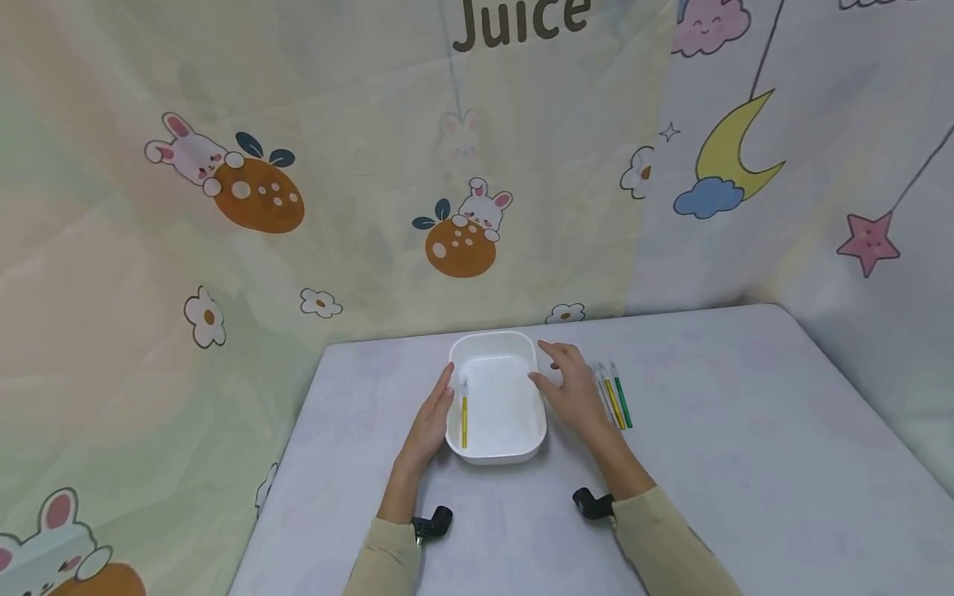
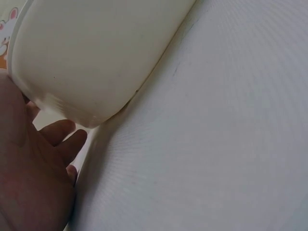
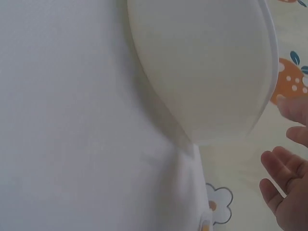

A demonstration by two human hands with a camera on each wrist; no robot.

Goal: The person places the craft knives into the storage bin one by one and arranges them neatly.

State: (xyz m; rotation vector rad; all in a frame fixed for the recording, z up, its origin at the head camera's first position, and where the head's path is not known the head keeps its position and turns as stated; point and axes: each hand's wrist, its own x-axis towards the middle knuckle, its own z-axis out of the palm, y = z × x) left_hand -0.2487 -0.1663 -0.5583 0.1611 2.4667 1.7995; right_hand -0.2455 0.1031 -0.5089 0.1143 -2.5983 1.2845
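Note:
A white plastic tray [image 1: 498,455] with rounded corners sits on the table. Inside it, along the left wall, lies a slim yellow pen-like stick [image 1: 464,422] with a pale end. My left hand [image 1: 428,426] rests against the tray's left side, its fingers stretched along the outer wall; in the left wrist view, the hand [image 2: 36,163] is beside the tray's wall [image 2: 96,57]. On the other side, my right hand [image 1: 572,393] is held near the right rim with fingers loosely spread and nothing between them. In the right wrist view a gap shows between those fingers [image 3: 284,168] and the tray.
Just right of my right hand, several similar slim sticks [image 1: 614,397], among them yellow and green ones, lie side by side on the white-covered table [image 1: 745,463]. A printed cloth backdrop [image 1: 358,182] hangs behind the table. Each wrist wears a small black camera [image 1: 594,503].

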